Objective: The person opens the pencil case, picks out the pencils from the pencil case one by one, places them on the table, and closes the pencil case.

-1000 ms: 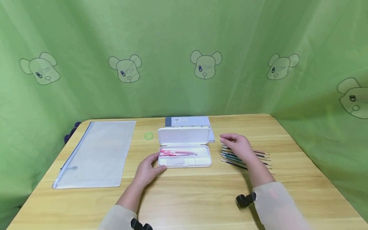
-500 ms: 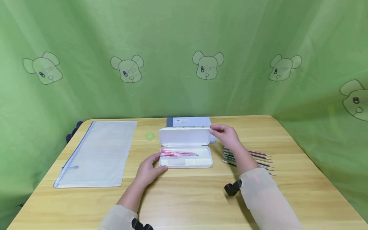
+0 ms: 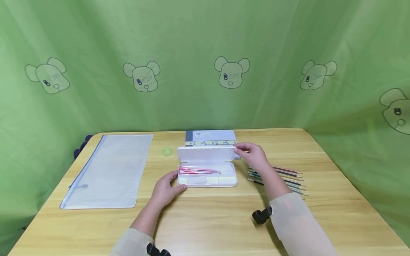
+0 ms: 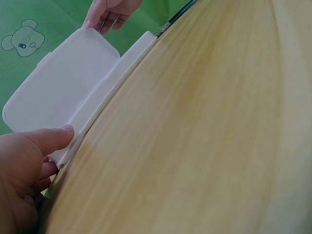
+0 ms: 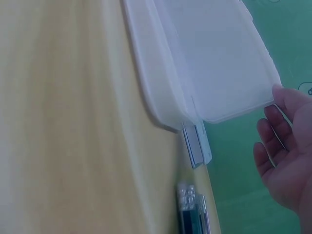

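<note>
A white plastic pencil case [image 3: 225, 182] stands with its lid [image 3: 205, 154] raised on the hinge. Several pink pens [image 3: 198, 171] lie in its rear compartment, and a small pale block [image 3: 196, 180] is in the front one. My left hand [image 3: 164, 189] holds the case's left end, thumb at the front corner and fingers along the side. My right hand [image 3: 254, 155] pinches the lid's upper right corner between thumb and fingertips; the right wrist view shows the other fingers loosely bent below the lid [image 5: 224, 58].
Several pencils [image 3: 289, 174] lie fanned under the right forearm. Behind the case is a notebook [image 3: 221, 135], partly hidden by the lid. Left of the case are a green ring-shaped item [image 3: 167, 152] and a translucent zip pouch [image 3: 109, 170]. A green curtain [image 3: 192, 106] hangs behind the table.
My right hand has moved left from over the pencils to the lid's corner and taken hold. The lid's upper edge has come down, showing more of the notebook. The left hand stays put.
</note>
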A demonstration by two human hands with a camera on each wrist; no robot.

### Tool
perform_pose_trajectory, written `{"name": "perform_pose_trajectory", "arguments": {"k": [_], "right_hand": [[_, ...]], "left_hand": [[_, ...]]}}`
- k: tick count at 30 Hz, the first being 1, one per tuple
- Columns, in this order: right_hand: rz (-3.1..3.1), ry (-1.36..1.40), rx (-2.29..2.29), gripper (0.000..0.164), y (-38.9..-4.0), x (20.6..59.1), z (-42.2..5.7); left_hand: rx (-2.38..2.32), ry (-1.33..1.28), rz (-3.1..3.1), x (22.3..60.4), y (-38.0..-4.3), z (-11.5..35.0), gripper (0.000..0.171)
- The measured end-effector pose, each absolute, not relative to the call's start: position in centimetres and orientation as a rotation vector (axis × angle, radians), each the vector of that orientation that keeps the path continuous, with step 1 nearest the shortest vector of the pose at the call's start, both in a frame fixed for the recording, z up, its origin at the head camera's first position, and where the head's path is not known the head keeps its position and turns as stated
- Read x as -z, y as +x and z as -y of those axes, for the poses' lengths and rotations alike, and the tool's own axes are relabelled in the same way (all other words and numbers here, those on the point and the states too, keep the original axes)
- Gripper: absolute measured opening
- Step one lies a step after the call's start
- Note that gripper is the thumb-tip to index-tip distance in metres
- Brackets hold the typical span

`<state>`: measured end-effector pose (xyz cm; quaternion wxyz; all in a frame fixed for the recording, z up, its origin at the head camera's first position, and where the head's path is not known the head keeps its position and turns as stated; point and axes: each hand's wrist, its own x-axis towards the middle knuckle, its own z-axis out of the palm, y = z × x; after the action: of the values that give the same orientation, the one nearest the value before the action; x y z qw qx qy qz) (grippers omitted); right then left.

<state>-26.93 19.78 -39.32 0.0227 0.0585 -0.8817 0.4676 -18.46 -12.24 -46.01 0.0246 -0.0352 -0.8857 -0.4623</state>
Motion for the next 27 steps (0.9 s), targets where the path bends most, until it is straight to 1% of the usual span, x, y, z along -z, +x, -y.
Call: {"name": "perform_pose_trajectory", "arguments": {"k": [7, 14, 17, 21, 27], "right_hand": [[2.709, 0.209, -1.476, 0.035, -24.9, 40.0, -20.2], [2.671, 0.213, -1.574, 0.034, -23.2, 41.1, -20.4], [2.654, 0.223, -1.617, 0.032, -22.6, 41.6, -20.4], [2.654, 0.235, -1.635, 0.031, -21.9, 42.2, -20.3], [2.647, 0.249, -1.652, 0.035, -21.0, 43.1, -19.9]], "left_hand": [[1.44, -0.095, 2.74, 45.8, -18.4, 12.2, 0.065], [1.582, 0.014, 2.668, 45.4, -18.3, 12.0, 0.074], [1.623, 0.02, 2.614, 45.1, -18.3, 11.9, 0.075], [1.654, 0.005, 2.562, 44.8, -18.3, 11.9, 0.073], [1.656, -0.011, 2.56, 44.9, -18.2, 11.8, 0.069]]}}
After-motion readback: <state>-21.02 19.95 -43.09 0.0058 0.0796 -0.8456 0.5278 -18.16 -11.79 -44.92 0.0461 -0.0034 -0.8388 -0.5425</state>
